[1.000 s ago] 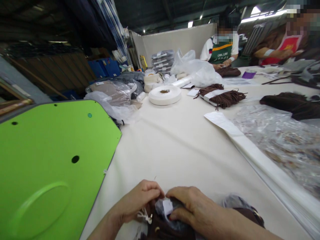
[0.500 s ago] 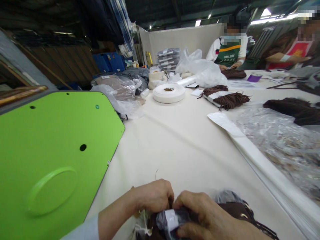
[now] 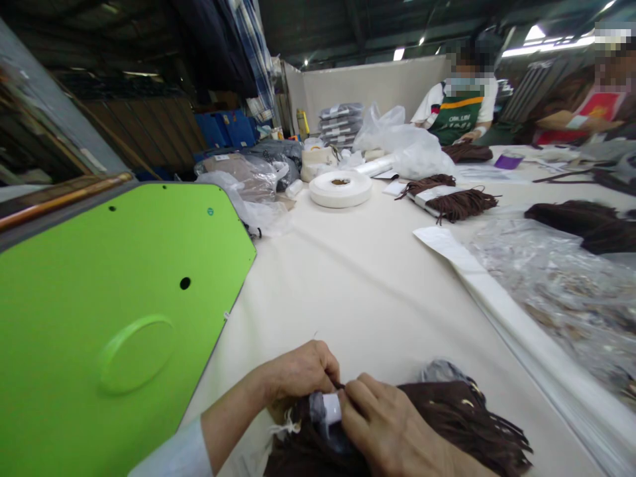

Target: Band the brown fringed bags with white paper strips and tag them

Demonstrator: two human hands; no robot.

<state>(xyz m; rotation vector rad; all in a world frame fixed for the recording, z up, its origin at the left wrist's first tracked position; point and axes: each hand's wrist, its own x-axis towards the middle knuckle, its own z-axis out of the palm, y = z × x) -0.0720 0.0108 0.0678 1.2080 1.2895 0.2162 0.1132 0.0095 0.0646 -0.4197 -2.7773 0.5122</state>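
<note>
At the near edge of the table lies a dark brown fringed piece (image 3: 462, 417), soft like suede, with metal eyelets. On it sits a small grey plastic-wrapped bundle with a white label (image 3: 332, 407). My left hand (image 3: 303, 371) is closed, its fingertips pinching at the brown material just behind the bundle. Beside it my right hand (image 3: 382, 417) is also closed, fingers bent together against the label and the brown edge. What exactly each pinch holds is partly hidden. White string (image 3: 285, 424) hangs out under my left wrist.
A green board (image 3: 139, 278) covers the left side. Toward the back are a white tape roll (image 3: 340, 192), plastic-wrapped goods (image 3: 248, 175) and a brown fringe bundle (image 3: 452, 199). Clear plastic sheeting (image 3: 556, 285) lies on the right. Two people work across the table.
My right hand has drawn its fingers together nearer my left hand. More of the brown fringe now shows at the right and below. The view has shifted slightly.
</note>
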